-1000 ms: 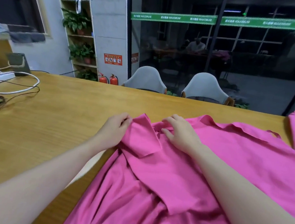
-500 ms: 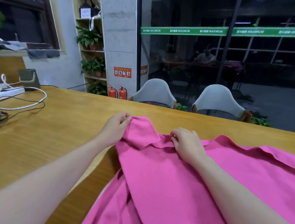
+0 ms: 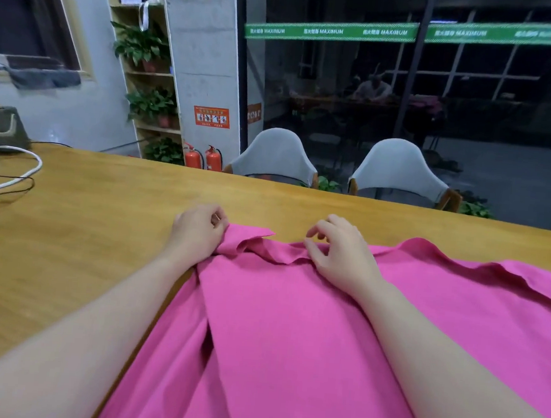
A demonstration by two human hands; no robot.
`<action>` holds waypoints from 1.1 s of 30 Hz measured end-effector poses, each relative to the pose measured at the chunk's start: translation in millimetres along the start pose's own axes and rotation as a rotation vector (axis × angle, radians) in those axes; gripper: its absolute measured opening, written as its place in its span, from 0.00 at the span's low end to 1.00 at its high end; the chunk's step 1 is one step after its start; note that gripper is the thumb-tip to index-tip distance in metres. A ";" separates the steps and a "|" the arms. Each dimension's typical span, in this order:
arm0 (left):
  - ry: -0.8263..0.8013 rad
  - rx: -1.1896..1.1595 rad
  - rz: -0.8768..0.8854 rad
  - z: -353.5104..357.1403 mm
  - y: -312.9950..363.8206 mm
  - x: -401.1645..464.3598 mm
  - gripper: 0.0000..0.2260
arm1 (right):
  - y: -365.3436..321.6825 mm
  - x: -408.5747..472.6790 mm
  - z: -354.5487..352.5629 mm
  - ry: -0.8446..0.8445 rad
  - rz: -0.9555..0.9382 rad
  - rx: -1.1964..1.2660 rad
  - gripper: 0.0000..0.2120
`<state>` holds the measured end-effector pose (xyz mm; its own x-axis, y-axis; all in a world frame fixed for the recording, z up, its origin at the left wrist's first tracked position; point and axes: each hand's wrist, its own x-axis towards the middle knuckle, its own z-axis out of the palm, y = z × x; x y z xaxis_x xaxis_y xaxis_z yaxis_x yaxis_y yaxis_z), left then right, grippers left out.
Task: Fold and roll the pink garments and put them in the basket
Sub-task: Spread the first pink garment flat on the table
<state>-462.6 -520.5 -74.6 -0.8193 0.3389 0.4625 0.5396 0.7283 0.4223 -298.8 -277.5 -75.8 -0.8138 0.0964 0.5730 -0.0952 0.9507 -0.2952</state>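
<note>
A large pink garment (image 3: 291, 325) lies spread over the wooden table (image 3: 83, 243), from its middle to the right and down to the near edge. My left hand (image 3: 196, 232) grips the folded far-left corner of the cloth, its fingers curled round the fabric. About a hand's width to the right, my right hand (image 3: 336, 253) rests on the garment's far edge, thumb and forefinger pinching the hem while the other fingers lift. No basket is in view.
White and black cables (image 3: 9, 178) and a dark box (image 3: 2, 128) lie at the table's far left. Two grey chairs (image 3: 274, 159) stand behind the far edge, before a glass wall. Two fire extinguishers (image 3: 202, 158) and a plant shelf (image 3: 151, 100) stand beyond.
Both hands drew the garment's far edge towards the far side of the table and flattened it. The upturned corner flap by my left hand now lies lower. The view tilted up.
</note>
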 end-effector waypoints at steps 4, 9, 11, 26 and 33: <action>-0.072 -0.292 -0.063 -18.4 -2.4 -1.8 0.12 | -10.3 -7.9 -6.8 -0.230 -0.094 0.008 0.23; -0.396 -0.466 0.008 -31.7 17.5 -12.9 0.31 | -11.5 -6.8 -8.9 -0.252 -0.118 0.019 0.09; -0.466 -0.449 0.060 -35.9 31.5 -15.3 0.31 | -11.3 -6.6 -9.2 -0.232 -0.130 -0.011 0.07; -0.407 -0.389 0.256 -41.3 51.6 -6.6 0.01 | -5.7 3.3 -10.5 0.119 0.222 0.064 0.06; -0.128 -0.710 0.052 -45.5 33.0 2.1 0.14 | -3.4 11.9 -14.7 0.389 0.173 -0.102 0.05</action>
<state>-437.8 -522.9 -24.2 -0.7819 0.4613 0.4192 0.5385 0.1610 0.8271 -299.7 -275.2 -56.8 -0.5341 0.3421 0.7731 0.0964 0.9332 -0.3463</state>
